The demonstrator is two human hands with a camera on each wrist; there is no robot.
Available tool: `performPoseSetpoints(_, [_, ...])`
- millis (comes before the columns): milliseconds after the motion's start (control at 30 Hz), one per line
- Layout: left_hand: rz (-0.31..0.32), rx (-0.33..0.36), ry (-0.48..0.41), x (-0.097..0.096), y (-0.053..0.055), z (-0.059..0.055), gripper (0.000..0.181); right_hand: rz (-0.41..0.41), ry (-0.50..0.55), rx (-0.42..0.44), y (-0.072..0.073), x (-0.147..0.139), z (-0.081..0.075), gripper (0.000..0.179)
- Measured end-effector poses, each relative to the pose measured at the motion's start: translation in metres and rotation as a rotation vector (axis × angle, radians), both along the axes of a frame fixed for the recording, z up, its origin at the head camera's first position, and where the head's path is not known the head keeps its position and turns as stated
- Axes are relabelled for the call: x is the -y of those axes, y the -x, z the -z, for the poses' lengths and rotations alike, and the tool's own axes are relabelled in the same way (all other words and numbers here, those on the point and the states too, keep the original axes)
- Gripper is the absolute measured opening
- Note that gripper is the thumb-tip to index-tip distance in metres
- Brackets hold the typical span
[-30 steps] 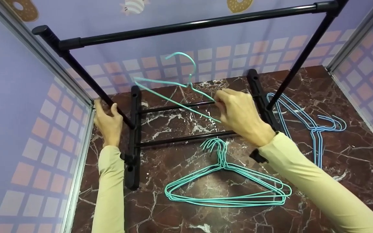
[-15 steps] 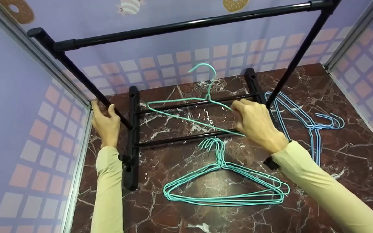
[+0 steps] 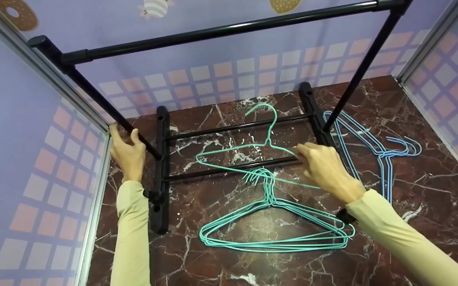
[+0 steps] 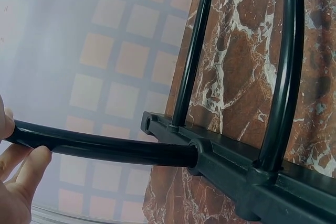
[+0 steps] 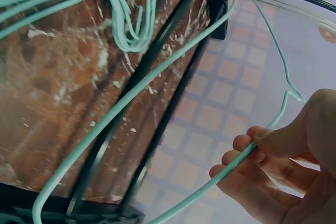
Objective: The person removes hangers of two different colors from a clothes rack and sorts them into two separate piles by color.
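Observation:
My right hand (image 3: 326, 167) pinches the right shoulder of a mint-green wire hanger (image 3: 233, 148), its hook pointing up and back. In the right wrist view, thumb and fingers close on the hanger's wire (image 5: 239, 158). That hanger is held above the lower bars of a black garment rack (image 3: 229, 31). Just in front of the rack, a stack of several mint-green hangers (image 3: 272, 242) lies flat on the floor. At the left, my left hand (image 3: 129, 155) grips the rack's left upright post (image 4: 105, 145) near its base; the left wrist view shows only some fingers.
Blue hangers (image 3: 386, 159) lie on the marbled floor (image 3: 213, 266) right of the rack, partly behind its right foot (image 3: 312, 103). Purple walls with printed squares (image 3: 229, 75) close in the back and both sides. The rack's left foot (image 3: 161, 167) stands near the left wall.
The right hand has brought the mint-green hanger down, rightward and nearer, from above the back bar to over the front bar and stack's hooks. The left hand stays on the post.

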State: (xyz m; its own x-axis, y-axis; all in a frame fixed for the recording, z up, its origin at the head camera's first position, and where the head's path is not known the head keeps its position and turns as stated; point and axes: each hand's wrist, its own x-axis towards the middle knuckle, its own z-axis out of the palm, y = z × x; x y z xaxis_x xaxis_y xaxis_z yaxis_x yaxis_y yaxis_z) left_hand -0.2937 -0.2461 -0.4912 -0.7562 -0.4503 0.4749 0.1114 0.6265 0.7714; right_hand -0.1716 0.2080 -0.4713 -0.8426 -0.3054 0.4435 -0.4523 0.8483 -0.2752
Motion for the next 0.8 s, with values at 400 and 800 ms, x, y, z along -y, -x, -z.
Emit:
performPoseSetpoints(400, [0.011,-0.020,-0.014,0.000,-0.001,0.000,0.038,-0.028,0.043,0.157,-0.019,-0.011,0.023,0.017])
performPoseSetpoints(800, [0.005,-0.023,-0.009,-0.001,0.000,0.001,0.041,-0.151,0.028,0.282,-0.030,-0.017,0.043,0.019])
